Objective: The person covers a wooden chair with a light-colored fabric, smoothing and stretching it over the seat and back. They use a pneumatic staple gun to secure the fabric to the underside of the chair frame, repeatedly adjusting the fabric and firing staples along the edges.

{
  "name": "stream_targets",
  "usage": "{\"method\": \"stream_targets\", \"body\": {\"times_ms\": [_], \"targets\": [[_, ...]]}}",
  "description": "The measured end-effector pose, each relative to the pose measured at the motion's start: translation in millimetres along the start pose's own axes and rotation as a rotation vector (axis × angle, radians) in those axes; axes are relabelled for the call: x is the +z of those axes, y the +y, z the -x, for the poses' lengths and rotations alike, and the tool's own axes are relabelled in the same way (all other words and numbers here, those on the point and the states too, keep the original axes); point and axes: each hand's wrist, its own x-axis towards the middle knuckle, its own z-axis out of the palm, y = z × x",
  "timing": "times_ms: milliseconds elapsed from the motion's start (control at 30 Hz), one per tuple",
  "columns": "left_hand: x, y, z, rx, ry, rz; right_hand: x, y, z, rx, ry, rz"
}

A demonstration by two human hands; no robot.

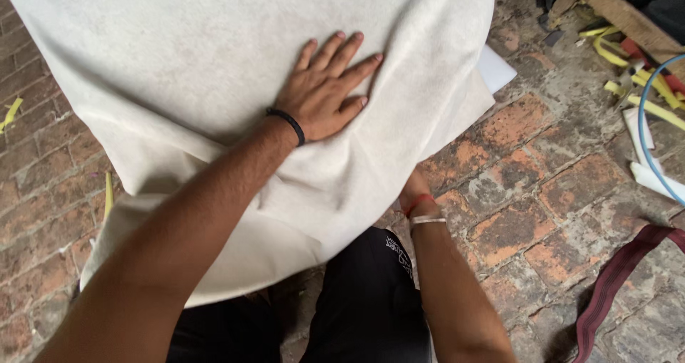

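**Cloth spread and pressed, edge not yet settled**

Here the large off-white felt-like cloth (214, 70) lies draped over a hidden support above the worn red brick floor (542, 192). The left hand (325, 92) rests flat on it, fingers (342, 52) splayed, gripping nothing. The right hand (414, 188) reaches under the cloth's edge; its grip cannot be told. Smoothing looks partway done, with folds remaining near the front.

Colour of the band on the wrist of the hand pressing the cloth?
Black, on the left hand lying flat on the off-white cloth; head view shows it.
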Motion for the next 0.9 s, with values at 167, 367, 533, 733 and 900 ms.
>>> {"method": "stream_targets", "body": {"times_ms": [167, 367, 533, 733, 900], "targets": [[-4, 7, 2, -0.036, 0.034, -0.001, -20, 8, -8, -0.230, 0.108, 0.172], [9, 16, 4, -0.102, 0.043, 0.023, -53, 18, 14, -0.040, 0.143, -0.007], [24, 18, 3, -0.112, 0.065, 0.007, -34, 24, -3, 0.056, -0.111, -0.247], [21, 9, -1, -0.137, 0.035, 0.040, -32, 23, -26, -0.145, -0.146, -0.671], [19, 9, -3, -0.149, 0.024, 0.034, -69, 29, -15, -0.325, -0.261, -0.999]]}}
